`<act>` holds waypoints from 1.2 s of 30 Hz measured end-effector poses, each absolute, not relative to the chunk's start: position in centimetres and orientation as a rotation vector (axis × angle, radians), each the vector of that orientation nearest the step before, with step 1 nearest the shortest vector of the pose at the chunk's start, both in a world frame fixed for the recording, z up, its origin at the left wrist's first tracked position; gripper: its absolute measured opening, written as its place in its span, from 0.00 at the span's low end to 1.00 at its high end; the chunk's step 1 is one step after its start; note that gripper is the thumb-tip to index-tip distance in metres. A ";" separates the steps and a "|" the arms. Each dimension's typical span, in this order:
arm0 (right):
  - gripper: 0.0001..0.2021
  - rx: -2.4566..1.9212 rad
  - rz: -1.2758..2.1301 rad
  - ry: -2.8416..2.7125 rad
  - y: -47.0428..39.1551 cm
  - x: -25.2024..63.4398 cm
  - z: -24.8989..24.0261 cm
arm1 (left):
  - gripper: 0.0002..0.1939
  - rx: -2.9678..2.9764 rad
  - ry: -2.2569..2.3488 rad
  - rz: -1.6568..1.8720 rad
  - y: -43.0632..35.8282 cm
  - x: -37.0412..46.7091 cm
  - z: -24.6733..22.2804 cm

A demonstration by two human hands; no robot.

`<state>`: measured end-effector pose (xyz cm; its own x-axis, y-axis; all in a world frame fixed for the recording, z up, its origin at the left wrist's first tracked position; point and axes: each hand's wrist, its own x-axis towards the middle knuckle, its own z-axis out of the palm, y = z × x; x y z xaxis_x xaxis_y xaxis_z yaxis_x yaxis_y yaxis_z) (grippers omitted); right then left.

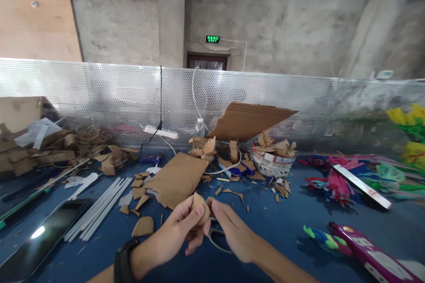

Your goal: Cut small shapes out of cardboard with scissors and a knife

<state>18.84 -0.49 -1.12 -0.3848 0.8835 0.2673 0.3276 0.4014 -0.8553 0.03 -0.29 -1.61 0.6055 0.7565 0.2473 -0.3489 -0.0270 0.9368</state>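
Note:
A small rounded piece of cardboard (200,215) is between my hands, above the blue tabletop. My left hand (181,223) grips it, with the thumb pressed on its near face and the fingers curled beneath. At its right edge, my right hand (234,230) has thumb and fingers drawn together in a pinch; its fingertips are partly hidden. Grey loops that look like scissor handles (221,246) show just below, partly covered by my right hand. Beyond my hands lies a large flat cardboard sheet (179,177), and a curved cardboard offcut (142,226) rests left of my left hand.
White sticks (98,210) and a dark tablet (43,236) lie left. Behind are a scrap-filled woven basket (274,167), a leaning cardboard panel (252,119) and a power strip (161,131). Right are coloured pipe cleaners (338,181), a phone (361,186) and a purple device (372,252).

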 end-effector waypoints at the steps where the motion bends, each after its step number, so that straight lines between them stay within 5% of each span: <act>1: 0.35 -1.026 0.951 -1.909 -0.5 18.8 -1.2 | 0.22 1.321 0.378 0.918 -0.2 0.0 -1.7; 36: 0.43 -1.232 0.973 -1.814 0.0 20.2 -2.1 | 0.20 1.268 0.318 0.891 -0.5 0.2 -1.1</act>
